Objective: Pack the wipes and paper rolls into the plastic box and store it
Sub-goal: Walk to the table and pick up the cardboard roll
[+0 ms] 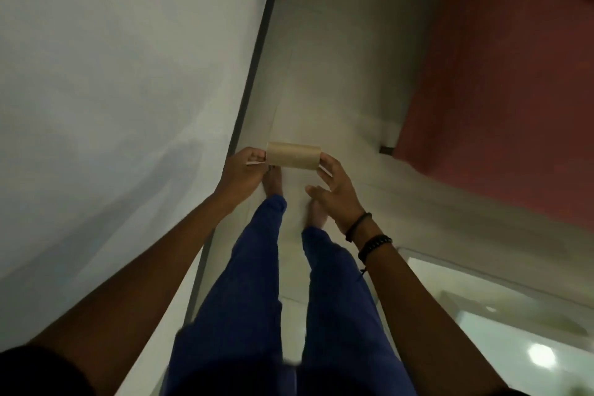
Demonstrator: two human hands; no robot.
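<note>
A bare brown cardboard paper roll (293, 155) lies level in the air between both hands, above my feet. My left hand (241, 173) pinches its left end with the fingers curled, and a thin white sliver shows at the fingertips. My right hand (334, 190) touches the roll's right end with its fingertips, the other fingers spread. No plastic box and no wipes are in view.
A large white surface (112, 90) with a dark edge (257, 51) fills the left. A pale tiled floor (328, 74) runs down the middle. A dull red surface (501, 90) lies at the right. A glossy white surface (514, 325) sits at lower right.
</note>
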